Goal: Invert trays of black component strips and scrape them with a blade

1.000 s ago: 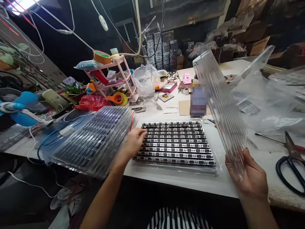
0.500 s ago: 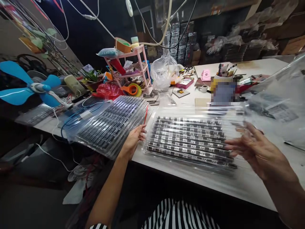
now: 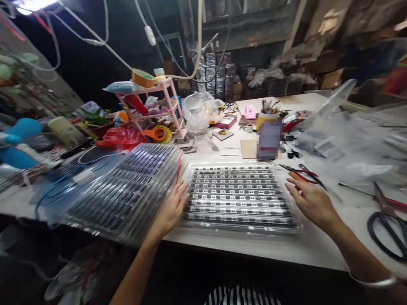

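Note:
A clear plastic tray (image 3: 235,197) with rows of dark and silvery strips lies flat on the white table in front of me. My left hand (image 3: 173,207) is at its left edge, fingers somewhat apart, with no object seen in it. Beside the tray's right edge is my right hand (image 3: 310,201), its fingers loosely spread and holding nothing visible. A stack of similar trays (image 3: 127,190) stands to the left, close to my left hand, with a red strip (image 3: 179,168) at its right side.
Pliers (image 3: 299,173) and black-handled scissors (image 3: 386,226) lie on the right. Behind are clear plastic bags (image 3: 346,144), a pen cup (image 3: 268,116), a pink rack (image 3: 171,101) and a red bag (image 3: 122,137). A blue fan (image 3: 20,142) stands at the far left.
The view has turned right. The tray now lies flat and sharp where it was blurred, a clear sheet or lid above it is gone, and my right hand is nearer its edge. Pliers and scissors now show.

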`<state>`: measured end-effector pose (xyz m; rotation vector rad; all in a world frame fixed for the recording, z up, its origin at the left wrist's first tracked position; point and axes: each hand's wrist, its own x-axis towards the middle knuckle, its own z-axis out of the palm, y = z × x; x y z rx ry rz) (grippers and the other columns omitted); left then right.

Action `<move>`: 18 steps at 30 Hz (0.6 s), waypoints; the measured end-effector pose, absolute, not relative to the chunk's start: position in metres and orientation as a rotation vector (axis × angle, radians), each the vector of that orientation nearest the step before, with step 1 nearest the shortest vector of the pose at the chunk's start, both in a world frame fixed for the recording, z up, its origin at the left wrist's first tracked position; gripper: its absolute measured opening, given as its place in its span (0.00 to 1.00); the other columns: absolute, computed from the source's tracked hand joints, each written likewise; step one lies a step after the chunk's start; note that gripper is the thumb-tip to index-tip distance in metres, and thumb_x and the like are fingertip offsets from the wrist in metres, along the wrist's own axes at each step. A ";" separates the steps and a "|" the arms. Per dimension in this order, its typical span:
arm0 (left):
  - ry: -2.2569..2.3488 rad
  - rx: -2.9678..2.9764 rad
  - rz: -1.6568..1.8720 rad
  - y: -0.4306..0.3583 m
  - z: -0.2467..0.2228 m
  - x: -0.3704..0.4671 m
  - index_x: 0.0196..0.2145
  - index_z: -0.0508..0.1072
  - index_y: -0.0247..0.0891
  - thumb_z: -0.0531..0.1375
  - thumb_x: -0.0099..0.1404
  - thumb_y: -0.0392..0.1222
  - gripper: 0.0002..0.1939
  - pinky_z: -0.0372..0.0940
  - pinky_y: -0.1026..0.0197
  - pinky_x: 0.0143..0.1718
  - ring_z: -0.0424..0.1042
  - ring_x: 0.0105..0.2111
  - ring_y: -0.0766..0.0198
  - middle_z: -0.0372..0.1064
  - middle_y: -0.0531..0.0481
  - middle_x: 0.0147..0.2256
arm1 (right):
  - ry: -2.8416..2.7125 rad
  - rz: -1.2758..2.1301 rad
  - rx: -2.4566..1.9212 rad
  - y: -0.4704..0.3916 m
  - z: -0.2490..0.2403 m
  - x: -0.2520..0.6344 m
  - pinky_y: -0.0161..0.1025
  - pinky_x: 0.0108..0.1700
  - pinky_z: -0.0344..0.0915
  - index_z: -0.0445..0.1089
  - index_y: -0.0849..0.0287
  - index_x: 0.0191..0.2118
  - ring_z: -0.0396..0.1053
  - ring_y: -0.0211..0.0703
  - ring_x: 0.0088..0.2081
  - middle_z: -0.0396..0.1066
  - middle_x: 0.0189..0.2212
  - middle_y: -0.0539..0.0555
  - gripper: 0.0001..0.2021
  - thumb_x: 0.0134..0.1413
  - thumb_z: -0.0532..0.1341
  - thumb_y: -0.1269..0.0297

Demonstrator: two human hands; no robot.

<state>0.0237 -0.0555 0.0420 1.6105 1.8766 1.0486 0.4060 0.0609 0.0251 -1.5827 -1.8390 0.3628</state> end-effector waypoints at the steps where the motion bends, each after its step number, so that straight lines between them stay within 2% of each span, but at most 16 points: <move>1: 1.894 1.682 0.983 -0.054 0.041 0.024 0.56 0.66 0.40 0.52 0.65 0.50 0.24 0.44 0.48 0.64 0.52 0.63 0.56 0.54 0.44 0.62 | -1.913 0.247 -1.554 0.062 0.024 0.406 0.45 0.35 0.71 0.75 0.57 0.42 0.72 0.48 0.33 0.73 0.35 0.57 0.14 0.53 0.58 0.61; 4: 1.969 1.859 0.795 -0.049 0.032 0.023 0.58 0.63 0.39 0.47 0.67 0.53 0.27 0.46 0.48 0.64 0.52 0.63 0.57 0.54 0.44 0.63 | -2.117 0.110 -1.462 0.063 0.023 0.400 0.46 0.43 0.70 0.72 0.57 0.49 0.70 0.51 0.44 0.68 0.50 0.60 0.17 0.58 0.51 0.66; 7: 2.034 1.938 0.759 -0.045 0.019 0.021 0.59 0.63 0.36 0.45 0.67 0.54 0.28 0.47 0.49 0.63 0.52 0.63 0.57 0.54 0.43 0.63 | -2.310 0.048 -1.453 0.061 0.021 0.388 0.46 0.47 0.70 0.68 0.61 0.53 0.67 0.53 0.50 0.61 0.58 0.62 0.22 0.55 0.48 0.76; 10: 2.091 2.024 0.774 -0.041 0.007 0.022 0.58 0.63 0.33 0.44 0.67 0.52 0.29 0.47 0.48 0.63 0.52 0.63 0.55 0.54 0.40 0.62 | -2.458 -0.002 -1.452 0.059 0.022 0.377 0.48 0.48 0.69 0.65 0.67 0.56 0.67 0.55 0.51 0.61 0.58 0.65 0.28 0.48 0.47 0.83; 14: 2.110 2.029 0.781 -0.040 0.006 0.022 0.58 0.63 0.31 0.45 0.66 0.50 0.29 0.49 0.48 0.62 0.53 0.62 0.53 0.55 0.39 0.61 | -2.515 0.066 -1.378 0.064 0.023 0.382 0.49 0.47 0.70 0.64 0.70 0.57 0.68 0.56 0.50 0.62 0.57 0.67 0.30 0.46 0.47 0.84; 16: 2.079 1.997 0.787 -0.048 0.014 0.020 0.58 0.64 0.34 0.46 0.66 0.49 0.27 0.51 0.48 0.62 0.56 0.61 0.55 0.57 0.42 0.60 | -2.485 0.220 -1.255 0.069 0.021 0.397 0.49 0.52 0.67 0.63 0.66 0.59 0.65 0.53 0.55 0.60 0.59 0.63 0.29 0.49 0.48 0.83; 18: 1.996 1.984 0.780 -0.066 0.020 0.019 0.58 0.65 0.40 0.48 0.66 0.48 0.25 0.53 0.50 0.61 0.58 0.59 0.56 0.60 0.48 0.59 | -2.411 0.441 -1.076 0.076 0.018 0.418 0.50 0.58 0.61 0.62 0.59 0.60 0.61 0.50 0.58 0.58 0.60 0.57 0.27 0.54 0.51 0.79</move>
